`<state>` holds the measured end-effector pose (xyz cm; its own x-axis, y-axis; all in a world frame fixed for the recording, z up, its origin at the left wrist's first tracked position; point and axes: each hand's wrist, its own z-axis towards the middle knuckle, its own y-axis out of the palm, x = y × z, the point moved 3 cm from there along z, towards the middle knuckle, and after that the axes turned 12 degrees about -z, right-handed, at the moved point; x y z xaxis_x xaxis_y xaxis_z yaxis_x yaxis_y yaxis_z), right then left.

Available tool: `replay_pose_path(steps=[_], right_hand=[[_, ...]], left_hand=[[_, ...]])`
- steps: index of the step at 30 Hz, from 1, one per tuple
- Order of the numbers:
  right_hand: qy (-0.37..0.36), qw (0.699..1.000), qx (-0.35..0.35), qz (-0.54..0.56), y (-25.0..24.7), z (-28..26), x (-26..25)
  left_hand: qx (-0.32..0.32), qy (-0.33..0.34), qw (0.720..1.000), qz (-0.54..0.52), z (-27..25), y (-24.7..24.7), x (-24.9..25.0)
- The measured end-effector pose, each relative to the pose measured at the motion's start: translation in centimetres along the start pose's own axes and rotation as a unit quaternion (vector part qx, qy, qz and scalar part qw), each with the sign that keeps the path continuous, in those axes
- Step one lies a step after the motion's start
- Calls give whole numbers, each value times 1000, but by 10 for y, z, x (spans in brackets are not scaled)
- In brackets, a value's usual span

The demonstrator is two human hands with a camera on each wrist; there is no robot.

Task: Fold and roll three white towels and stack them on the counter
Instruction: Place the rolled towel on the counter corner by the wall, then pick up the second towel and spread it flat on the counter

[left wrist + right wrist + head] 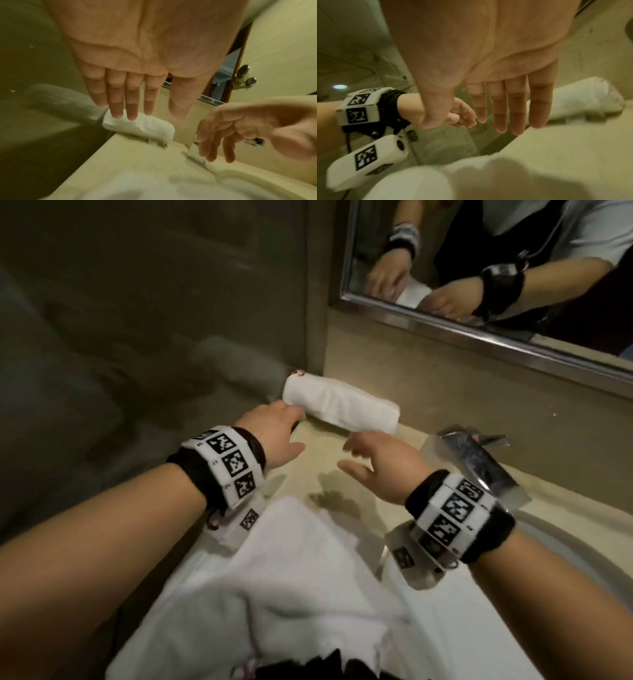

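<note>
- Head view gives the whole layout: one rolled towel lies on its side at the far left corner of the beige counter, its left end right at the wall edge, and a loose pile of towels sits near the person, bunched up and unfolded.
- Left hand is at the roll's left end with fingers straight and relaxed, holding nothing. From up here it seems to just touch the roll, but I can't tell for sure.
- Right hand is off the roll's right end, fingers loosely spread, also holding nothing.
- Left wrist view shows what the head cam can't: the palm side of the left hand, fingers flat and together, tips over the top of the rolled towel. It also catches the right hand with fingers hanging down, apart from the roll.
- Right wrist view has the right hand palm open and fingers straight, the rolled towel blurry at far right, the loose pile as a white smear up close, and the left hand with its marker wristband.
- Only the head view shows the metal-framed mirror on the far wall reflecting both hands, the chrome faucet and the white sink rim on the right.
- Room's dim, with grey-green tiled walls to the left. The left wrist view picks up a wooden door frame at far right.
</note>
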<state>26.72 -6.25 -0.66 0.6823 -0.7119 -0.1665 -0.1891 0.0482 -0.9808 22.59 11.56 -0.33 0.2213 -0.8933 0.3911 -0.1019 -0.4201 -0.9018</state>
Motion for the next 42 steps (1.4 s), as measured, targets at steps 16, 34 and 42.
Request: replay_pose_path(steps=[16,34,42], right_hand=[[-148,986,61,40,14,-112,-77],[-17,890,98,445,-59,-187,-63],[5,882,227,413,-128,-359,17]], left_hand=[[-6,-65,994,-83,-213,56,-26],[-27,21,957,-287,-261,35,30],[-29,109,904,-413,-285,77,207]])
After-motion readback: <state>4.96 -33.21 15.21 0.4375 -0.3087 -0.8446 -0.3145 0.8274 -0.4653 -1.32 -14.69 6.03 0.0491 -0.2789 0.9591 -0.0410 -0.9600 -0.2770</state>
